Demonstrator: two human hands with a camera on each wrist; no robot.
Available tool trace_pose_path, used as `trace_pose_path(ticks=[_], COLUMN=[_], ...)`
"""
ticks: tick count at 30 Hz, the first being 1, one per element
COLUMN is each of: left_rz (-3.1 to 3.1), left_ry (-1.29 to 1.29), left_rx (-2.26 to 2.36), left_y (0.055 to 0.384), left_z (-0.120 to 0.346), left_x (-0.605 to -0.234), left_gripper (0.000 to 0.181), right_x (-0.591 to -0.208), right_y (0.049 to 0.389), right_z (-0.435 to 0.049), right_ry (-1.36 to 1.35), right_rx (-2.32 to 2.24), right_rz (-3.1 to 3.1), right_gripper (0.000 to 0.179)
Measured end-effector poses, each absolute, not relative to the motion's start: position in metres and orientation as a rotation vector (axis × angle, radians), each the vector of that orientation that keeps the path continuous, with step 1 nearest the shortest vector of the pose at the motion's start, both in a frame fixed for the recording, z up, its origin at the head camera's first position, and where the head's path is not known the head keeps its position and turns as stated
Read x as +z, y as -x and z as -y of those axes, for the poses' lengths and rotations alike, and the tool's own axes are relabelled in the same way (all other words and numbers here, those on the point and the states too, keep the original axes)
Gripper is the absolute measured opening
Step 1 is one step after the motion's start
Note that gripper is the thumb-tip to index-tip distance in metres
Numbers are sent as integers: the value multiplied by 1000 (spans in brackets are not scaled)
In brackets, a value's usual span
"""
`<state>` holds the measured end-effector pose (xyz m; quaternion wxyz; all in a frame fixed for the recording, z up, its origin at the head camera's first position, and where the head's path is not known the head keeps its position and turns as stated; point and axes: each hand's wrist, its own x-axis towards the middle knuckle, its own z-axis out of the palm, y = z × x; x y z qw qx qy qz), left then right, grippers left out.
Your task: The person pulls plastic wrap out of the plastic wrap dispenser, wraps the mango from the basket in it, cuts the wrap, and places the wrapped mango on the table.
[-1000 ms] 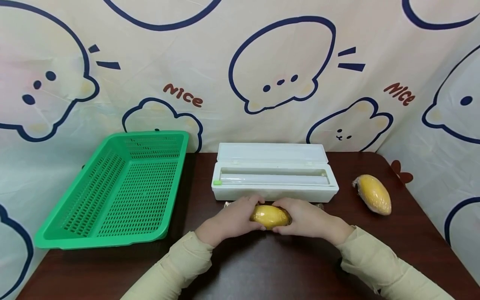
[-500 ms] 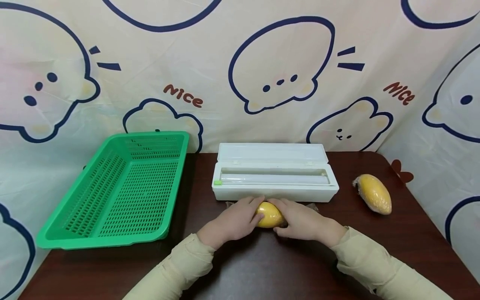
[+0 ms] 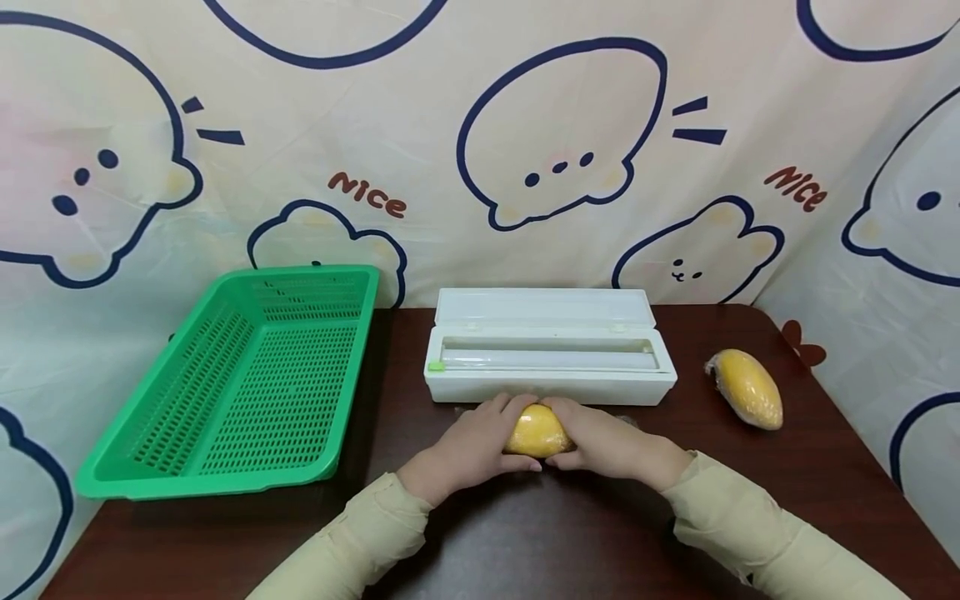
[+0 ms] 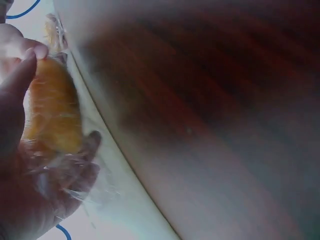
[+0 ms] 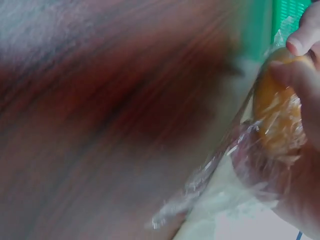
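Both hands hold a yellow mango wrapped in cling film, in front of the white dispenser in the head view. My left hand grips its left end, thumb along the near lower side and fingers over the top. From the other side my right hand grips it in the same way, and the fingertips of both hands almost meet. Loose cling film trails from the mango past the right hand in the right wrist view. The left wrist view shows crumpled film between the mango and the left palm.
A white cling film dispenser stands open just behind the hands, its roll inside. At the left is a green perforated basket. Another film-wrapped mango lies at the right of the dark table. A printed cloth hangs behind.
The mango has turned between the hands and shows a shorter, rounder yellow face. The left thumb has shifted from its front to its lower edge. Dispenser, basket and other mango stay put.
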<state>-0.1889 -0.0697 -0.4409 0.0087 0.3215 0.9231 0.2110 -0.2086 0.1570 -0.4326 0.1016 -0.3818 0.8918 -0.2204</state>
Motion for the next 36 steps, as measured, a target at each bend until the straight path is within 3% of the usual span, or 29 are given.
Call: trace_pose_path(ticks=[17,24,27,31,36], left_rz=[-2761,-2575,-2453,-2240,-1859], left_ry=[-1131,-863,-662,-412,-258], left_rx=[1157,1587,1779,2078,2379], left_y=[181,176,174,173,173], left_z=[77,75,72,64,56], left_x=[-411,-404,-403,-401,-397], left_gripper=[85,87,75,43,38], right_x=[-399,-385,-383,-383,-384], right_y=[204,199,199,198,197], right_z=[-165,-165,-163,-158,-154], right_ry=[1185,1193,1202,1177,1124], right_rx=[-998,-1070,-1099,-1130,-1133], right_rz=[-2437,-2420,-2429,-2461,-2486], right_gripper=[57,61,62,63,64])
